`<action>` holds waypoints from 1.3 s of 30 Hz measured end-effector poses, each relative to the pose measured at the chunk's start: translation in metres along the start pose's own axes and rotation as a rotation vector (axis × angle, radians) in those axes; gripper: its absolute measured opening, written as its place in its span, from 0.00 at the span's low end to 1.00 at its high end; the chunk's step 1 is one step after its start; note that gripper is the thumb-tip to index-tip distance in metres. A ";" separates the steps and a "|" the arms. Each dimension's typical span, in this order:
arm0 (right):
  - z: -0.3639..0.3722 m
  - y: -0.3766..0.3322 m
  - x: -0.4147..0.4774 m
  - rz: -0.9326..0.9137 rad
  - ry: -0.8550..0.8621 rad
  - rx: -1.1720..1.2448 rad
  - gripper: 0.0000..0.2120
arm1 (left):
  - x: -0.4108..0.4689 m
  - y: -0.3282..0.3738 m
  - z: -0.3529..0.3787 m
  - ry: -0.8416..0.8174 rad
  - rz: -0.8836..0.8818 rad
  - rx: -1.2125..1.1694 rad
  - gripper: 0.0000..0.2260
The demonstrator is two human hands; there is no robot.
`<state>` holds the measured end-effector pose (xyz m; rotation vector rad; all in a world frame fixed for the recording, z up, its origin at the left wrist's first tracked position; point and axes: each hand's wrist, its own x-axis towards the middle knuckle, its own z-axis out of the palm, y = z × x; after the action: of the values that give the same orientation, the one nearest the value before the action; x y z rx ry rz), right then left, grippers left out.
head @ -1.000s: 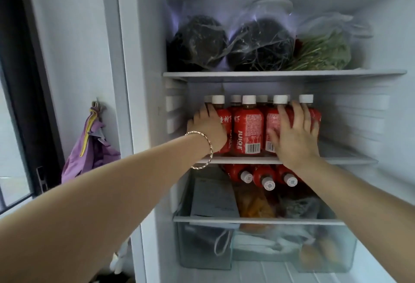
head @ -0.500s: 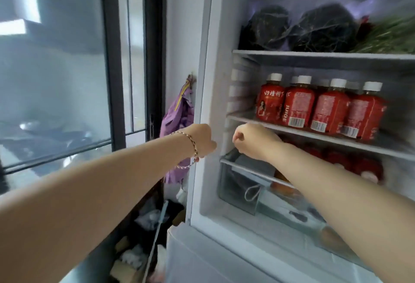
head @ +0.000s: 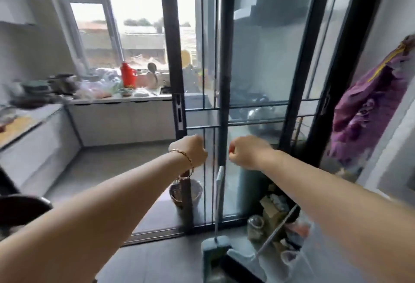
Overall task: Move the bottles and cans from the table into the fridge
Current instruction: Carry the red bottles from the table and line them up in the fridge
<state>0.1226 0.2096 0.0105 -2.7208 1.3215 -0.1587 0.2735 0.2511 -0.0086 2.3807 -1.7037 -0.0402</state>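
Left grip (head: 193,151) and right grip (head: 247,152) are hovering curled together, empty, glass door (head: 258,80) just beyond. They should probably be loosening before reaching the next bottle.

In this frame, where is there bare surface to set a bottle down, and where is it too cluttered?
Bare: the grey floor between the lower cabinets and the sliding door frame. Crowded: the window counter, packed with bowls, bags and a red bottle; also the floor corner right of the door, with broom, jar and bags.
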 end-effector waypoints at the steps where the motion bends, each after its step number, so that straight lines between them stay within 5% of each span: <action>1: 0.012 -0.037 0.006 -0.071 -0.003 0.007 0.09 | -0.018 -0.036 -0.003 0.023 -0.072 -0.009 0.11; 7: 0.070 -0.239 0.018 -0.378 -0.049 0.044 0.11 | -0.125 -0.219 -0.032 0.173 -0.438 0.006 0.11; 20: 0.162 -0.711 -0.079 -0.982 -0.193 0.140 0.11 | -0.463 -0.569 -0.106 0.203 -1.118 0.030 0.09; 32: 0.234 -1.010 -0.154 -1.444 -0.342 0.102 0.10 | -0.671 -0.752 -0.132 0.344 -1.635 0.116 0.10; 39: 0.295 -1.127 -0.187 -1.588 -0.423 0.013 0.12 | -0.748 -0.825 -0.110 0.411 -1.827 0.125 0.09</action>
<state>0.9237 1.0659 -0.1241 -2.7632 -1.0379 0.2707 0.8117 1.2244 -0.1322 2.7618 0.9137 0.2409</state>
